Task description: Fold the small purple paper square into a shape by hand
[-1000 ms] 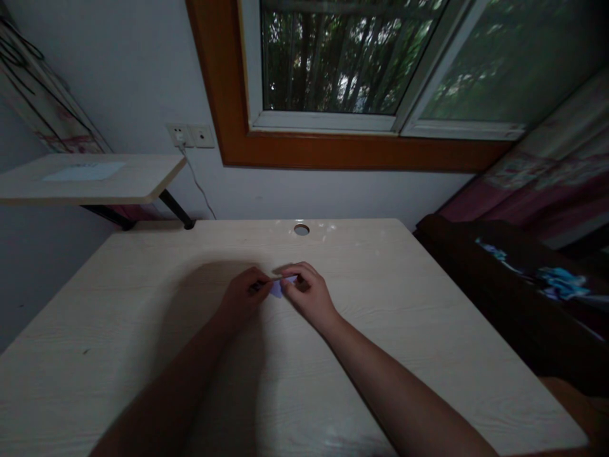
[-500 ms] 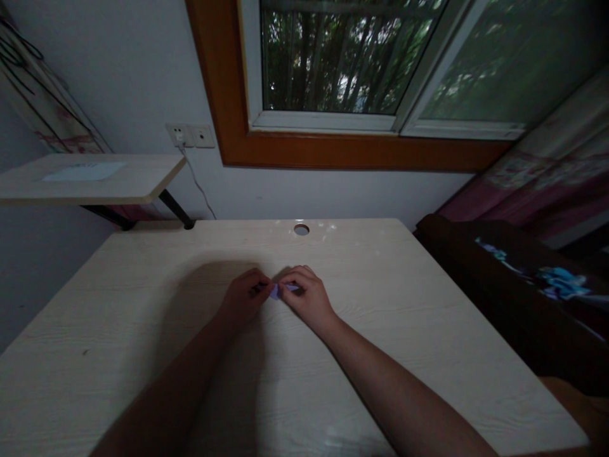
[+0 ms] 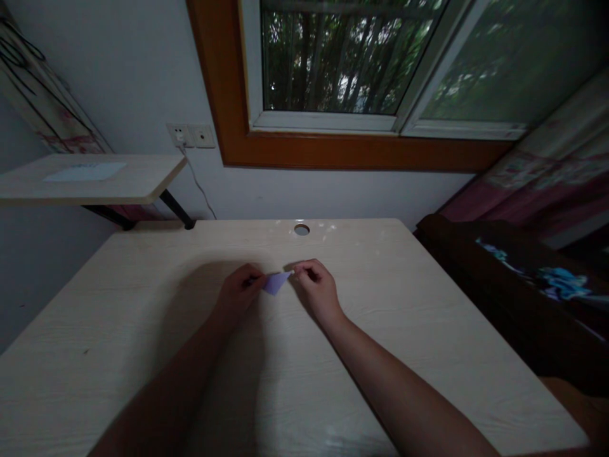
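Purple paper is held between the two hands, over the middle of the desk. Room is left on both sides, before the slanting side edges are reached; the far edge, cut by a round hole, lies beyond. One corner is pinched by the left hand. The right hand is curled at the opposite tip; whether it is gripped cannot be told.

Paper between left hand, right hand
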